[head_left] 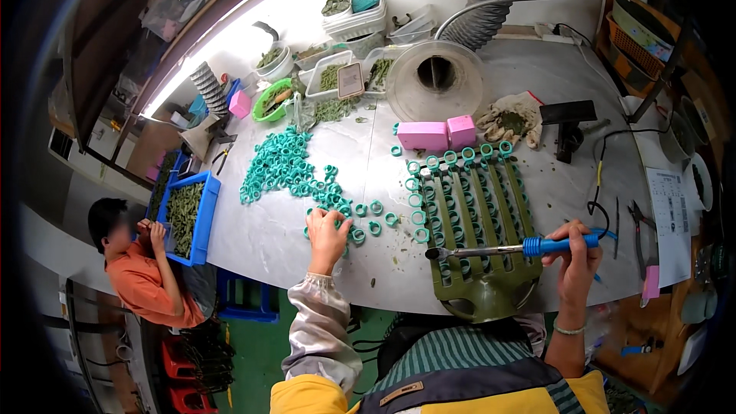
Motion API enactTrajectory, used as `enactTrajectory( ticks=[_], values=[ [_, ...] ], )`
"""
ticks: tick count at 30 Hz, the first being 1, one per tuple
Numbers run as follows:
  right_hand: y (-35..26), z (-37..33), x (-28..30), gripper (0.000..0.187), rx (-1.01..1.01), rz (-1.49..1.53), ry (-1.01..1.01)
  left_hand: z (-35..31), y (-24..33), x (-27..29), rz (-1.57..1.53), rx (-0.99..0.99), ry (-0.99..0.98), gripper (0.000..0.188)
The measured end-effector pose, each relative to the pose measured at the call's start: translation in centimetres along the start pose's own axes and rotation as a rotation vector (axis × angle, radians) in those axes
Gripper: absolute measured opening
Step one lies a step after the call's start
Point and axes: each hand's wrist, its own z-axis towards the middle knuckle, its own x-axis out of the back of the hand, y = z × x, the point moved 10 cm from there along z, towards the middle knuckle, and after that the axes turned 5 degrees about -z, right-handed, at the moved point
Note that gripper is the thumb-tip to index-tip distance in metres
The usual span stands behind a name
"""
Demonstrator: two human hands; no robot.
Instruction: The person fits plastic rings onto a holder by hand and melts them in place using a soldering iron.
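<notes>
A: What does the head view show held?
B: The right hand [576,267] is wrapped around the blue-handled tool [540,247], above the green rack [491,305]. The left hand [326,239] touches teal rings [280,167] on the surface [261,245]; I can't tell if it's gripping.
A: Handling?
B: Rings seem light, stiff; pinch rims.
A: Containers?
B: Blue tray [205,218], clear tub [323,95]: green pieces.

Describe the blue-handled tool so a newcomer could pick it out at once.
Near the front of the grey table, right of centre, is an olive-green slotted rack. Over its near part, the right hand holds the tool almost level. Unlike the pliers farther right, it has one straight metal shaft and a blue grip.
</notes>
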Motion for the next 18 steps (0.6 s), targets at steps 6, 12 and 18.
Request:
enactTrajectory(
  ticks=[6,12,18],
  values=[
    [-0.3,-0.2,0.5,0.032,0.024,-0.012,0.01,-1.5,2.5,-1.9,-0.772,0.285,-0.284,0.014],
    [-0.6,-0.4,0.7,0.032,0.021,-0.041,0.013,-4.6,13.9,0.4,-1.057,0.016,-0.468,0.027],
    [0.5,-0.7,0.0,0.032,-0.008,-0.033,-0.024,-5.0,17.3,1.7,-0.736,-0.3,-0.295,0.031]
  ],
)
